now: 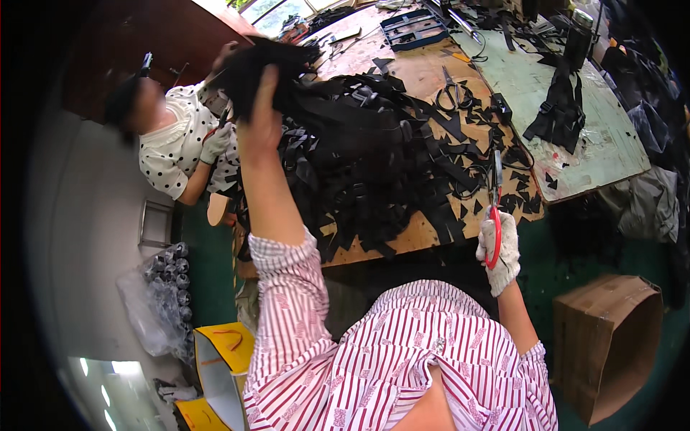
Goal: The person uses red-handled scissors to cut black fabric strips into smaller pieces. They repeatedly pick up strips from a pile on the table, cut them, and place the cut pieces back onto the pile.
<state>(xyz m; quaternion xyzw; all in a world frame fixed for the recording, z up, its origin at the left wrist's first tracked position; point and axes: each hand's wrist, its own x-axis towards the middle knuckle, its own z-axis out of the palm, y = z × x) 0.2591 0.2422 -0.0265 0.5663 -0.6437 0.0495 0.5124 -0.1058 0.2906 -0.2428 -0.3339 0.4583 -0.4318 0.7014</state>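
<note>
- The left hand (260, 118) is reaching up and away from the body, fingers closed around a bunch of black fabric (255, 68) and lifting it above the table (402, 72).
- That bunch is hanging over the near edge of a big heap of black straps (374, 151), which is lying just to the right of the hand and spreading across the wood.
- The right hand (499, 251), in a white glove, is closing around the red handles of scissors (495, 208); the blades are pointing away from the hand, over the table's edge.
- Small black scraps (517, 190) are lying around the blades, just beyond the gloved hand.
- A second pair of scissors (451, 90), dark-handled, is lying farther out on the table, well beyond the right hand.
- A black strap piece (560, 108) is lying on a green mat (611, 144), out past the right hand.
- A co-worker (176, 140) in a dotted top is sitting beyond the left hand, gloved hand near the same heap.
- A cardboard box (607, 337) is standing on the floor below the right hand.
</note>
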